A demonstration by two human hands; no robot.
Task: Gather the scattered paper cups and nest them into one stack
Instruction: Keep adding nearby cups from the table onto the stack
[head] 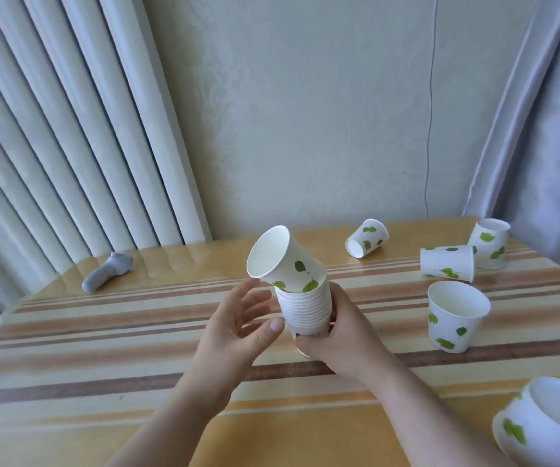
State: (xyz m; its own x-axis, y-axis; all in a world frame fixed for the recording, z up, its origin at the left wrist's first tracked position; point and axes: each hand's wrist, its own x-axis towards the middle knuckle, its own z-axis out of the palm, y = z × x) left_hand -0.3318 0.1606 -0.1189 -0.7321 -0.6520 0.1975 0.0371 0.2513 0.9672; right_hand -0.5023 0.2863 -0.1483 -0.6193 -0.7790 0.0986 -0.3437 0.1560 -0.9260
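Head view catches the nesting step midway: the right hand [339, 335] grasps the stack [305, 306] low around its base, holding it above the bench [137, 332], while a tilted cup [283, 259] sits crooked in the stack's mouth, its open end leaning toward the left. The left hand [238, 318] is just beside the stack with fingers [258, 298] spread and released — one fingertip is at the tilted cup's rim, gripping nothing.

Next, I judge, the left hand needs to straighten that cup and press it down until it seats squarely; pushed while tilted, it may jam or crease.

Counting loose cups on the bench: five. One lies on its side at the far middle [366, 238], one lies on its side at the far right [447, 263], one stands just behind that [489, 243], one stands upright nearer the stack [457, 316], and one lies at the near right corner [545, 423], partly cut off. The stack's own count is too fine to tell — many rims. One grey object [106, 272] lies at the far left.
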